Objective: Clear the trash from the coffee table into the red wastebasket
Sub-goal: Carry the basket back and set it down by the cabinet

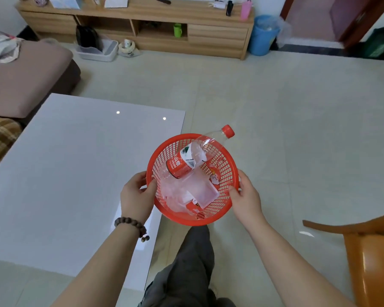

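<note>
I hold the red mesh wastebasket (222, 173) in the air beside the coffee table's right edge. My left hand (136, 194) grips its left rim and my right hand (247, 196) grips its right rim. Inside lies a clear plastic bottle (197, 155) with a red label, its red cap sticking out over the far rim. Under the bottle are crumpled clear plastic (173, 196) and a clear plastic box (203, 191). The white glossy coffee table (64, 173) fills the left of the view, its top bare.
A sofa (24, 80) with a plaid blanket stands left of the table. An orange chair (364, 251) is at the lower right. A wooden TV cabinet (142, 25), a grey tray and a blue bin (263, 35) line the far wall across tiled floor.
</note>
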`<state>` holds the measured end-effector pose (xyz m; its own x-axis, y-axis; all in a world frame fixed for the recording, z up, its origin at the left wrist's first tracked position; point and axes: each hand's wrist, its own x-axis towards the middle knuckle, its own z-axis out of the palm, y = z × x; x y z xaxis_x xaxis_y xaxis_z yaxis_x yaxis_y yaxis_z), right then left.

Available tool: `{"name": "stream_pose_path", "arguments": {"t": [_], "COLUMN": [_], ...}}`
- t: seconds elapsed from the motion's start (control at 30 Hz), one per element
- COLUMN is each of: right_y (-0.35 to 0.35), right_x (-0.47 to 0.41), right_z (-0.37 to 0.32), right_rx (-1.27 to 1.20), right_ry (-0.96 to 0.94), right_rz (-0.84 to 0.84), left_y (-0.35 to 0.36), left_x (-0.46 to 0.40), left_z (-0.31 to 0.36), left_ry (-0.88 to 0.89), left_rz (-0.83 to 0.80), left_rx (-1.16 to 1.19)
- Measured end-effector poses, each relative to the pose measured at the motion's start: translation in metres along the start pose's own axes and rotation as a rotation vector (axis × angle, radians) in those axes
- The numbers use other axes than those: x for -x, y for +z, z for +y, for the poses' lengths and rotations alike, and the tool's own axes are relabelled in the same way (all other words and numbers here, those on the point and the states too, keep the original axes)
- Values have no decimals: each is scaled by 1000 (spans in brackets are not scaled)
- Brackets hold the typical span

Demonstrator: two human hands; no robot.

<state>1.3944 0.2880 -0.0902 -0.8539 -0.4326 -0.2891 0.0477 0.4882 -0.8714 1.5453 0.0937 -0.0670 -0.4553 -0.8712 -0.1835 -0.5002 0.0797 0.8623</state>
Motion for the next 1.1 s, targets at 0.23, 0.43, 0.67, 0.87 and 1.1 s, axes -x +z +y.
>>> {"name": "stream_pose_path", "arguments": {"t": [0.23, 0.43, 0.67, 0.87, 1.1], "right_y": [2, 11, 13, 6, -14], "right_x": [-142, -283, -405, -516, -688], "right_z": [-31, -97, -158, -183, -216], "right_rx": [28, 78, 74, 69, 80], "right_ry": [-32, -67, -109, -88, -108], "right_rz": [-31, -67, -38, -81, -116], "left_y": [55, 87, 117, 166, 249], "left_x": [-114, -241, -362, -452, -584], "left_z": [41, 97, 165, 200, 266], "left_ry": [-18, -57, -32, -32, -11], "left_rz": [50, 76, 87, 98, 136], "left_rx": [49, 102, 131, 103, 78]}}
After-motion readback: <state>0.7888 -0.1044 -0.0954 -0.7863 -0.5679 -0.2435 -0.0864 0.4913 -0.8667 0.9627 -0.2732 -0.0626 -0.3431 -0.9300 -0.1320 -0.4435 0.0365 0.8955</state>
